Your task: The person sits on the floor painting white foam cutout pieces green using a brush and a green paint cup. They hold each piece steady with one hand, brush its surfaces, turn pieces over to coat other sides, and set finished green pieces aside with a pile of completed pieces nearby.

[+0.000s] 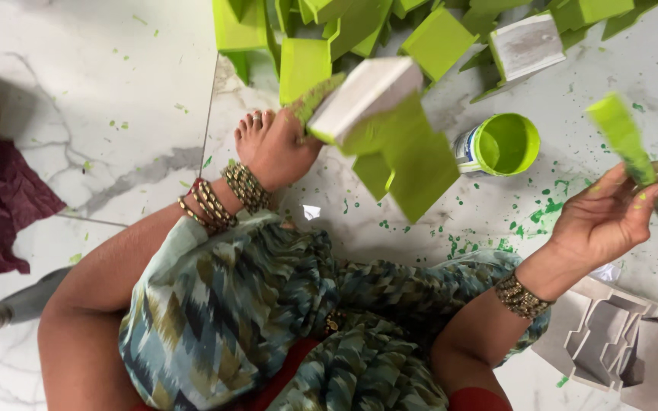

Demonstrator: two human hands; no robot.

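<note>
Two hands work over a white marble floor (100, 114) spattered with green paint. At the centre, an angular block (390, 129), white on its upper face and bright green on the faces below, is held up off the floor. The left hand (279, 148) grips its left end, fingers closed round it and partly hidden behind it. The block's long axis runs from that hand up and to the right, and its green lower part hangs towards the person's lap.

Well apart on the right, the right hand (607, 217) is raised, palm up, its fingers curled round the handle of a paintbrush (626, 144) whose green-loaded head points up and left. So the block lies to the left of the brush, and the left hand is the nearer one.

Between them an open tin of green paint (500, 144) stands on the floor. Painted green blocks (329, 30) are heaped along the top edge, and unpainted grey shaped pieces (618, 342) lie at lower right. Beaded bangles (226, 194) circle the left wrist.
</note>
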